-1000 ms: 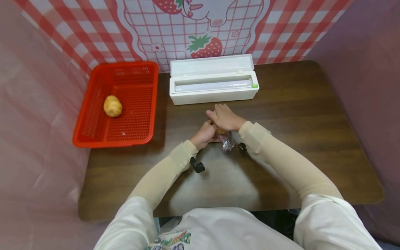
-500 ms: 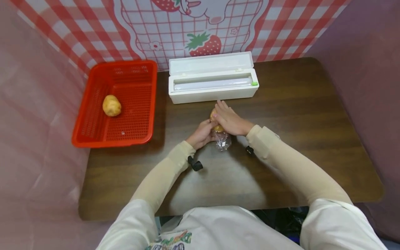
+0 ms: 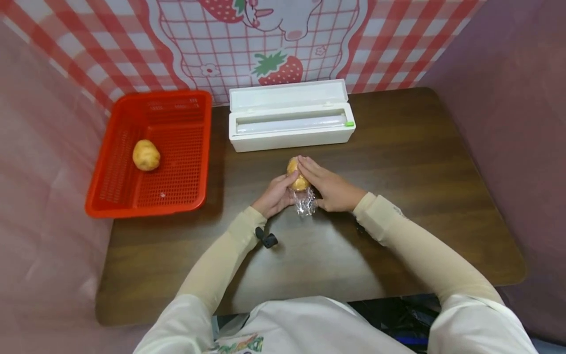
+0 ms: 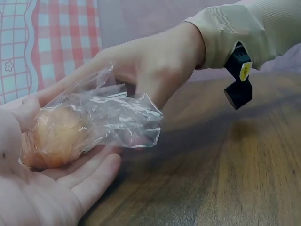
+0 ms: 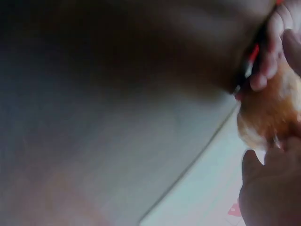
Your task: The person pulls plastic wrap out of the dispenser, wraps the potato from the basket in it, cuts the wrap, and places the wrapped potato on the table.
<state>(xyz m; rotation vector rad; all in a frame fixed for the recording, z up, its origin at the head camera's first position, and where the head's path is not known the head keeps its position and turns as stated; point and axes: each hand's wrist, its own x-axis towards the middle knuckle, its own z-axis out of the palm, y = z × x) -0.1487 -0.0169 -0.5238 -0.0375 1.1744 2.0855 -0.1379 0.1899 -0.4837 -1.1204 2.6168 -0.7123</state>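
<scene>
A yellow-brown potato (image 3: 300, 184) in clear plastic wrap sits between the two hands above the table. Loose crinkled wrap (image 3: 305, 202) hangs from its near end and spreads toward the right hand in the left wrist view. My left hand (image 3: 273, 195) holds the potato, fingers beneath it and thumb on its upper side. Along its right side lies my right hand (image 3: 338, 191), with fairly straight fingers touching it and the thumb near the loose wrap. In the right wrist view the potato (image 5: 268, 110) shows at the right edge, blurred and partly covered by fingers.
Behind the hands stands a long white box (image 3: 289, 142), lid up, with a roll of plastic wrap (image 3: 292, 125) inside. A red basket (image 3: 201, 182) at the left holds another potato (image 3: 146, 155). The wooden table (image 3: 411, 162) meets a checked backdrop (image 3: 389, 44).
The right hand has shifted from over the top of the potato to its right side, so more of the potato shows. The left hand keeps its hold. The head view has shifted slightly.
</scene>
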